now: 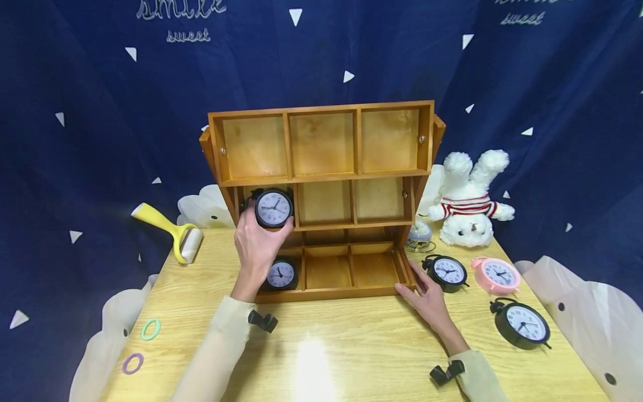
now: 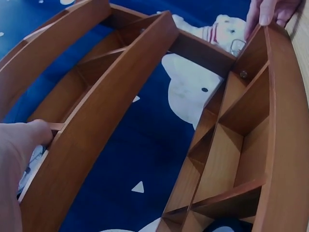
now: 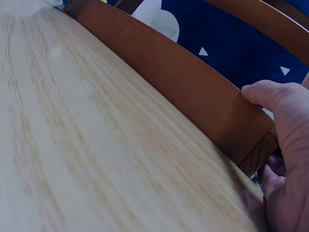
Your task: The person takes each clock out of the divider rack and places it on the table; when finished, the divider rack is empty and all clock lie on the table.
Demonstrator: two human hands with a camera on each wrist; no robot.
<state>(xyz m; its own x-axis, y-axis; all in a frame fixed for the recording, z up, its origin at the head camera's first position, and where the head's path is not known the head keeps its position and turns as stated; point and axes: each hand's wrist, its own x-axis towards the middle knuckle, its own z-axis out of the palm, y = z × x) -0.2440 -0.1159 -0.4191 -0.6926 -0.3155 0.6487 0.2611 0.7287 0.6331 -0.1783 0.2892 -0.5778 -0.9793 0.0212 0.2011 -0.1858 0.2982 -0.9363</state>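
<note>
My left hand (image 1: 258, 241) grips a round black alarm clock (image 1: 273, 208) with a white dial, thumb at its lower right side. This clock is at the left compartment of the middle tier of a brown wooden shelf (image 1: 326, 178) with three tiers. Below it, a second black alarm clock (image 1: 281, 274) sits in the bottom tier's left compartment. At that tier's right front corner, my right hand (image 1: 430, 300) holds the wood, thumb on the front board (image 3: 203, 96) and fingers round the side. In the left wrist view, the shelf's edge hides most of the gripped clock.
Right of the shelf stand two black alarm clocks (image 1: 447, 272) (image 1: 522, 325), a pink one (image 1: 497, 275) and a pale one (image 1: 419, 231). A white plush toy (image 1: 468, 204) lies behind them. A yellow-handled lint roller (image 1: 173, 230), a green ring (image 1: 150, 329) and a purple ring (image 1: 133, 363) are left.
</note>
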